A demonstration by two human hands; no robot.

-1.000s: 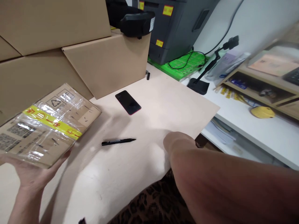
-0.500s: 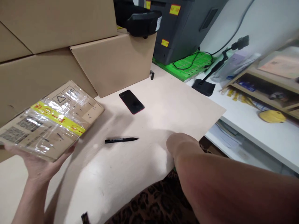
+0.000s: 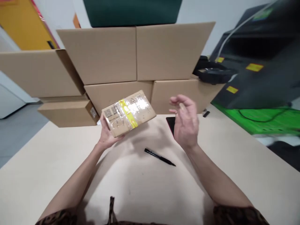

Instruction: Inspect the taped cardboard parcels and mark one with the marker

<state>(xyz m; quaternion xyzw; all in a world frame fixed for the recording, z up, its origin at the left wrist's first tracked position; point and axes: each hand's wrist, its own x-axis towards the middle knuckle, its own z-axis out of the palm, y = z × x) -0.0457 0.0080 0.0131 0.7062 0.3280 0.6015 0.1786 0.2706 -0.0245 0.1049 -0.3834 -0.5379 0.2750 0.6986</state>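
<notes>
A small cardboard box [image 3: 140,107] with yellow tape and shiny clear wrap is tilted above the white table [image 3: 131,190]. My left hand [image 3: 108,135] grips it from below at its lower left. Right of the box my right hand [image 3: 186,123] is raised, its fingers curled and somewhat blurred; whether anything small is between them cannot be made out. Behind that hand a black phone [image 3: 171,124] lies partly hidden on the table. A black pen [image 3: 159,157] rests on the table between my forearms.
Large cardboard boxes [image 3: 110,56] are stacked along the back, with a smaller carton [image 3: 65,114] at the left. A black device [image 3: 214,75] sits at the back right. Beyond it are a dark grey machine [image 3: 262,84] and a green mat [image 3: 253,120].
The view has swung left to face the stacked boxes. My right hand has come up from the table's right edge to beside the small box, which my left hand still holds.
</notes>
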